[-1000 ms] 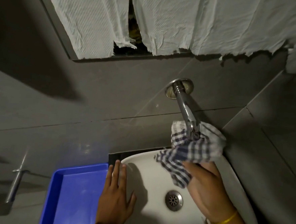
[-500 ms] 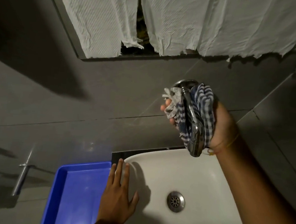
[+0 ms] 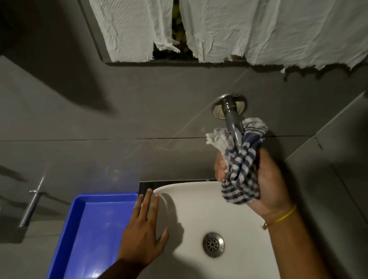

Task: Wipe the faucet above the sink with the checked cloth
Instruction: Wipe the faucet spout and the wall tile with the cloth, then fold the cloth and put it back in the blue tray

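- The right hand [image 3: 269, 186] gripped the blue-and-white checked cloth [image 3: 241, 165] — bunched around the chrome wall faucet [image 3: 234, 123], above the white ceramic sink [image 3: 234, 210].
- The left hand [image 3: 142, 239] lay open, flat on the sink's left rim, beside the blue plastic tray [image 3: 89, 237].

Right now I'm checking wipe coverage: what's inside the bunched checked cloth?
The faucet runs down into the checked cloth, bunched in the right hand. Its wall flange and upper pipe show; the spout end is covered.

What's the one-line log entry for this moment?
step: wiping faucet | right hand: checked cloth wrapped round spout | left hand: flat on sink rim | blue tray: beside sink
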